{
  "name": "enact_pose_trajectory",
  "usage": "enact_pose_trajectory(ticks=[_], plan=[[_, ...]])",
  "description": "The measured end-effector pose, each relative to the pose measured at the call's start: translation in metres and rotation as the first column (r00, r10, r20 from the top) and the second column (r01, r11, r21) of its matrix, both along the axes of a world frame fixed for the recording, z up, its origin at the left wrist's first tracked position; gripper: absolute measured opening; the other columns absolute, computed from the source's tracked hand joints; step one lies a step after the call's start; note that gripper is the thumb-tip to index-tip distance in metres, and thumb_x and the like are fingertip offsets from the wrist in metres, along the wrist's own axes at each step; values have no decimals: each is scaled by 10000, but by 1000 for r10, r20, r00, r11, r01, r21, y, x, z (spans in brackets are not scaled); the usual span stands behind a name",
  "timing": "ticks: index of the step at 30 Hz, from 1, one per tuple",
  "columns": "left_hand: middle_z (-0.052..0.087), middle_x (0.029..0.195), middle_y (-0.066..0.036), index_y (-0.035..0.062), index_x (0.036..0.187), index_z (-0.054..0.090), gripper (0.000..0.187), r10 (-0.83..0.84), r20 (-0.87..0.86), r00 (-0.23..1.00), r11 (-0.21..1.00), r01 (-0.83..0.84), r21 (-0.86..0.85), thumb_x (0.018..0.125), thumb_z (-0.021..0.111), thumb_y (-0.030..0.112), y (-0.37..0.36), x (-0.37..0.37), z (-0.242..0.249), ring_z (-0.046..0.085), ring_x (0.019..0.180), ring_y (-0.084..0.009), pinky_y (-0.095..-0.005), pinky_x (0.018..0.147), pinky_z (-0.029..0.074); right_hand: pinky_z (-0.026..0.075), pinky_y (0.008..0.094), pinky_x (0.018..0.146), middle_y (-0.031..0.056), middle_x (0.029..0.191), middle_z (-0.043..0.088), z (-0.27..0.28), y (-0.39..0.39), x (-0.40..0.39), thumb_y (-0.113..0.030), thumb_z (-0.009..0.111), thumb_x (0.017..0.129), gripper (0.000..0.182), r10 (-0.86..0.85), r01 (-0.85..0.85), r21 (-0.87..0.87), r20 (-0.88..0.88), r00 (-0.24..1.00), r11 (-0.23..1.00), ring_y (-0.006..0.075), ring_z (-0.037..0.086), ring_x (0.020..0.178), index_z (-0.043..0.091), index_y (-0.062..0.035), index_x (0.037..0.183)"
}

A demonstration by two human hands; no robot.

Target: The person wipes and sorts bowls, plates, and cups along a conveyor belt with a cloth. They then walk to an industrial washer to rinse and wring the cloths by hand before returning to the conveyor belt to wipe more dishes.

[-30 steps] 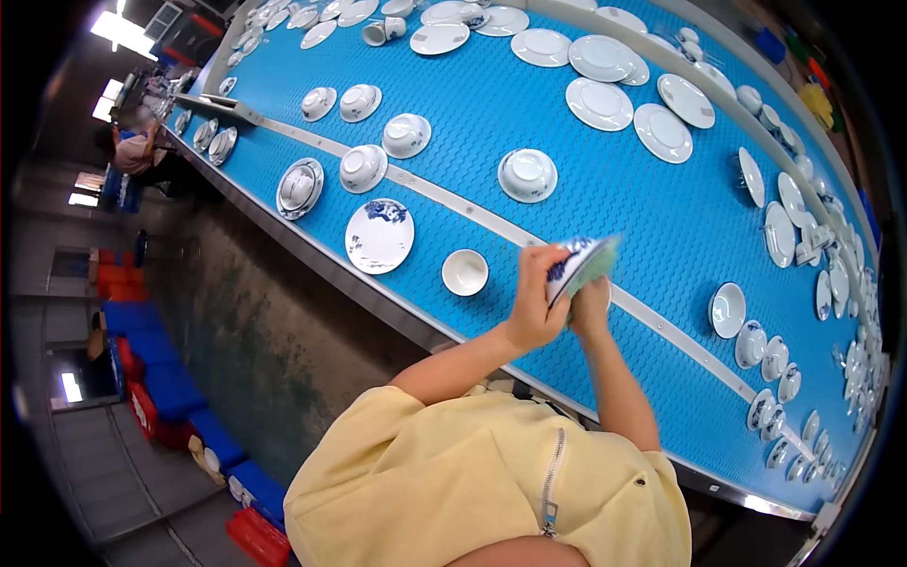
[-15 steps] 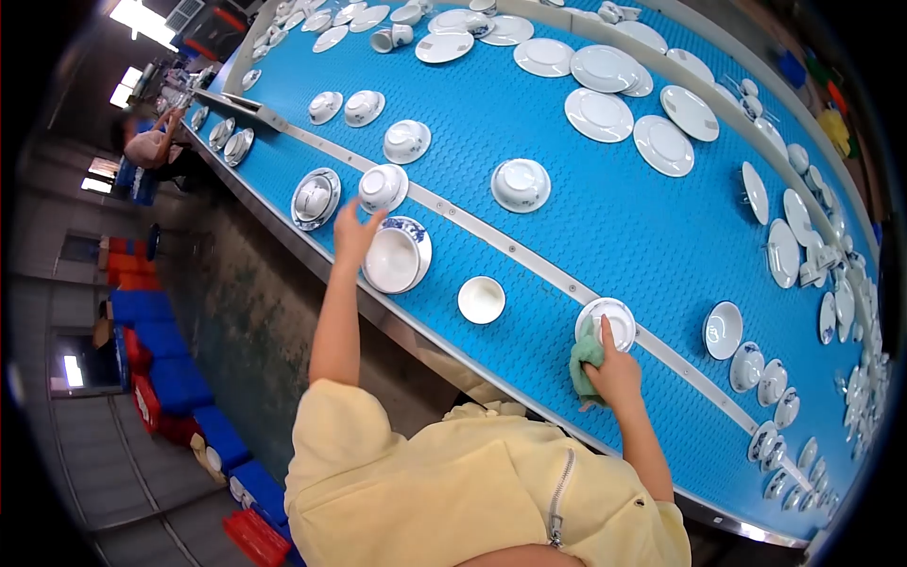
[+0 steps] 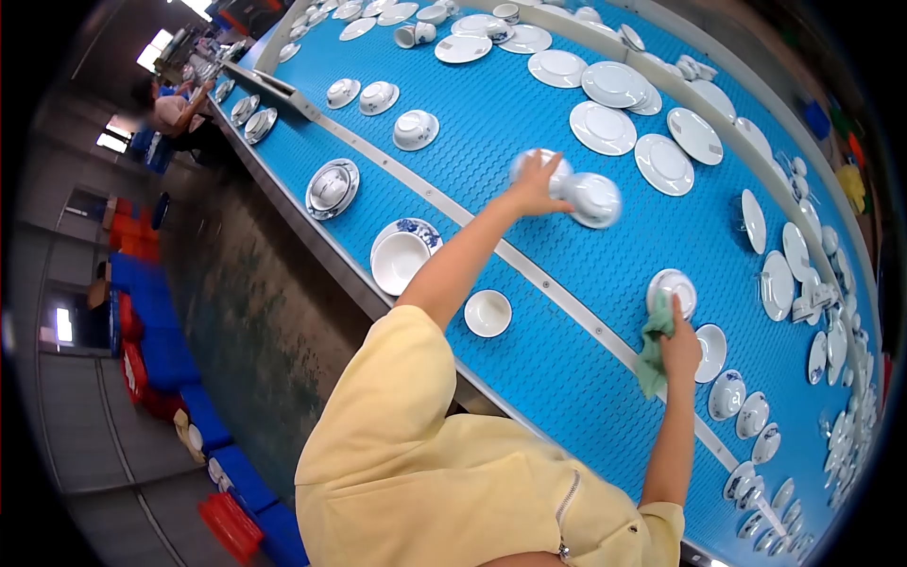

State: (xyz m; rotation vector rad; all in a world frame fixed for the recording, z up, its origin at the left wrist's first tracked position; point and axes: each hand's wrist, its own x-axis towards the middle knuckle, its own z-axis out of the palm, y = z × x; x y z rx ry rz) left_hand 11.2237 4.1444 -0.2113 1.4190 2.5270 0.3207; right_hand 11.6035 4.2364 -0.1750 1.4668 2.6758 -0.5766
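Observation:
My left hand [image 3: 535,192] reaches across the metal divider, its fingers spread over a blurred upside-down white bowl [image 3: 529,163] and its thumb at the near side. Right beside it, a second upturned bowl [image 3: 597,201] is also blurred. My right hand [image 3: 682,345] grips a green cloth [image 3: 652,354] and the edge of a small white dish [image 3: 674,283] with its fingers. Below my left forearm, a large white bowl [image 3: 397,263] rests on a blue-patterned plate [image 3: 420,230]. A small white bowl [image 3: 487,313] stands near the belt's front edge.
Several plates [image 3: 605,128] lie at the back of the blue belt [image 3: 557,364]. A metal divider [image 3: 545,283] runs lengthwise. Several bowls [image 3: 727,395] line the right, and a bowl on a plate [image 3: 333,189] stands left. Another person [image 3: 175,113] works at the far end.
My left hand has carried a bowl from the near lane over the divider, beside another bowl. My right hand has moved right and away with the cloth and the dish, past the divider.

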Motion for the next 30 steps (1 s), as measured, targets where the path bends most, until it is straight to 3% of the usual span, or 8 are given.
enact_pose_trajectory(ticks=[2, 6, 9, 17, 20, 23, 27, 30], plan=[[77, 1400, -285, 110, 1392, 119, 1192, -273, 446, 852, 922, 100, 373, 478, 806, 447, -21, 33, 10, 55, 1299, -445, -570, 1020, 133, 454, 365, 707, 127, 919, 573, 0, 8, 23, -16, 587, 641, 675, 81, -68, 82, -163, 983, 994, 287, 568, 844, 428, -235, 1260], [81, 1397, -257, 186, 1397, 95, 1168, -141, 196, 970, 815, 226, -534, 494, 820, 336, -124, 142, 99, 150, 1286, -413, -487, 992, 303, 442, 332, 736, 115, 925, 553, -10, 4, 69, 57, 581, 592, 527, 265, -164, 234, -520, 812, 958, 279, 537, 854, 575, -105, 1094], [188, 1347, -267, 168, 1372, 217, 1028, -86, 200, 976, 874, 170, -455, 530, 801, 247, -166, 187, 62, 266, 1223, -411, -448, 941, 370, 436, 319, 763, 117, 948, 552, -5, -18, 74, 53, 605, 575, 514, 294, -296, 116, -677, 675, 948, 283, 538, 856, 582, -75, 1072], [522, 1035, -172, 66, 1169, 477, 651, -309, 386, 869, 840, 59, 539, 635, 733, 335, -115, 327, 74, 491, 988, -349, -416, 800, 430, 447, 310, 804, 97, 1046, 560, -17, -109, 70, -14, 640, 700, 476, -243, -411, -553, -763, 599, 725, 222, 540, 992, 500, -26, 1154], [548, 1020, -178, 54, 1139, 493, 643, -453, 254, 855, 702, 166, 693, 652, 701, 418, -110, 364, 55, 531, 927, -335, -398, 771, 445, 463, 309, 790, 74, 1045, 566, 7, -95, 104, -152, 626, 763, 376, -725, -361, -920, -144, 674, -152, 191, 568, 914, 505, -30, 1098], [576, 943, -188, 27, 1071, 522, 562, -434, 440, 786, 713, 2, 701, 717, 636, 449, -98, 402, 58, 579, 816, -311, -382, 720, 463, 473, 316, 665, 81, 904, 604, -8, -88, 145, -237, 593, 808, 268, -120, -373, -479, -727, 676, 795, 140, 565, 799, 554, -23, 964], [606, 751, -123, -4, 911, 565, 510, -91, 890, 446, 958, -205, 200, 841, 466, 491, -79, 431, 41, 593, 691, -235, -361, 615, 472, 444, 334, 559, 105, 695, 586, 11, -60, 180, -164, 677, 647, 213, 377, -432, 62, -610, 697, 899, 257, 583, 639, 544, -61, 778], [603, 703, -97, 30, 840, 563, 553, 247, 812, -529, 967, 190, -170, 766, 534, 578, -76, 428, 20, 583, 574, -251, -339, 518, 467, 428, 339, 495, 102, 626, 553, 46, -54, 187, -176, 690, 590, 226, 503, -520, 133, -535, 679, 844, 307, 555, 575, 516, -95, 710]])
